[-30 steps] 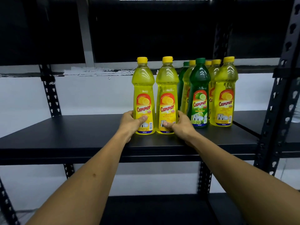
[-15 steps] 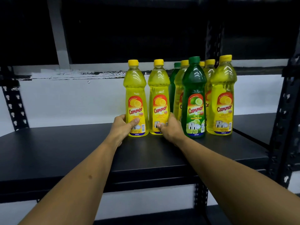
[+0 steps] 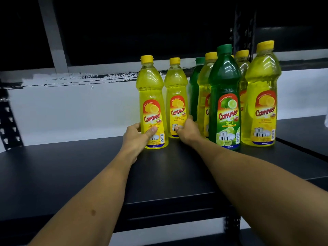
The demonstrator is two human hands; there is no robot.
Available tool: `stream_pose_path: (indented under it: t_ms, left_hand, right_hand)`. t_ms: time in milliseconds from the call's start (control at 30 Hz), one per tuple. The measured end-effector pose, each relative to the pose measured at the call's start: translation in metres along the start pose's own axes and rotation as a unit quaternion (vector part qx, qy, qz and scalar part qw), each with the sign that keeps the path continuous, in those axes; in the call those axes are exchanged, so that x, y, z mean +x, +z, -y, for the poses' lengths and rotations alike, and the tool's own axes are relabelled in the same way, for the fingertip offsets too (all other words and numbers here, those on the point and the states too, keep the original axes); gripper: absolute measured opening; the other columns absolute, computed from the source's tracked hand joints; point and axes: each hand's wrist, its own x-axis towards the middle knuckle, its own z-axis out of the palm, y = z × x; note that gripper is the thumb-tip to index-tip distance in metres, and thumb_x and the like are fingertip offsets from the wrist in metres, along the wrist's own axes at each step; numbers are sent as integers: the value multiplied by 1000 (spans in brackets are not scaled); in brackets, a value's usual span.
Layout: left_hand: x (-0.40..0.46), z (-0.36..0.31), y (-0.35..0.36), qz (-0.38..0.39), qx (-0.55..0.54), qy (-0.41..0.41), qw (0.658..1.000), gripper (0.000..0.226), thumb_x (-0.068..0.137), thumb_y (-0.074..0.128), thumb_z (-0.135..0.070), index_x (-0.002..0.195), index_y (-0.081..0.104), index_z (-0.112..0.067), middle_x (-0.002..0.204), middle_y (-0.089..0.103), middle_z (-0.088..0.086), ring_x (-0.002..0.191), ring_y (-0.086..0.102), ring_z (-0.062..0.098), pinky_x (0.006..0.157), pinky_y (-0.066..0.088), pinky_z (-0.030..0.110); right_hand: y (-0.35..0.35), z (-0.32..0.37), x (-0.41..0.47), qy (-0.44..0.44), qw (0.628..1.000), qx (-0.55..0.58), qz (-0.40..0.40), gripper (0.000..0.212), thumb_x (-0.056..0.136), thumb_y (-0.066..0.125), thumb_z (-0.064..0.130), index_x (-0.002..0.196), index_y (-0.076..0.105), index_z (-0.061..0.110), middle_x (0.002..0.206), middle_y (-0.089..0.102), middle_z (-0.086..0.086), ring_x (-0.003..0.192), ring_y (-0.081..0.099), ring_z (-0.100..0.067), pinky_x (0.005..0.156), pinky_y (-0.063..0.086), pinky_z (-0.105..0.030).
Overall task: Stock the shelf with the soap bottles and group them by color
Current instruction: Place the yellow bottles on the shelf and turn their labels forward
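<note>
Two yellow lemon soap bottles stand upright and side by side on the black shelf (image 3: 88, 174), left of the main cluster. The left yellow bottle (image 3: 153, 103) sits slightly nearer the shelf's front edge; the left hand (image 3: 137, 137) grips it low down, thumb curled across the bottom of the label and fingers wrapped behind. The second yellow bottle (image 3: 176, 102) stands just beside it, a little farther back, and the right hand (image 3: 187, 130) holds its lower part, thumb pressed on the label front, fingers curled round the right side (their tips are hidden behind the bottle).

Just right of that hand stands the cluster: a green lime bottle (image 3: 226, 103) at the front, a large yellow bottle (image 3: 262, 96) to its right, and behind them two more yellow-capped bottles (image 3: 205, 89) and another green bottle (image 3: 195, 86), partly hidden. Behind the shelf runs a white wall (image 3: 71, 112), with a black perforated upright (image 3: 9, 121) at the far left.
</note>
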Motion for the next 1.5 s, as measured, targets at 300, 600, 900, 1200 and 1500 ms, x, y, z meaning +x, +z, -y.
stream_pose_path:
  t_ms: [300,600,900,1200,1500]
  left_hand:
    - [-2,-1,-1,3,-8,2,1000,40,82,74,-36,116,66,-16,107,73,2,93,71,19,93,54,43]
    - [-4,-1,-2,15,-23,0,1000,42,82,74,-34,118,65,-16,110,72,2,93,71,16,90,55,38]
    - [-5,-3,-2,15,-36,-4,999,48,80,75,-35,121,62,-13,113,71,3,95,71,18,91,55,40]
    - [-11,-15,-1,-28,-65,-46,996,56,89,62,-49,132,46,-17,119,65,3,91,67,12,77,56,32]
    - [-5,-3,-4,-126,300,-97,941,27,90,56,-25,114,62,-12,115,64,10,104,59,30,87,49,35]
  right_hand:
    - [13,-1,20,10,1000,2,8,50,93,63,21,132,37,5,128,55,-16,117,55,-32,99,49,-44]
    - [16,-8,35,15,999,31,24,53,92,65,21,134,37,7,128,57,-14,116,57,-30,97,47,-41]
    - [18,-9,37,4,999,-39,-12,55,87,71,31,129,46,7,124,59,-13,111,60,-31,91,52,-41]
    - [-1,38,-5,-184,969,109,-120,40,95,52,49,112,61,14,88,66,2,82,67,-17,73,57,-40]
    - [12,26,-22,-116,954,183,206,58,79,77,39,128,51,22,111,66,8,95,65,-5,91,54,-34]
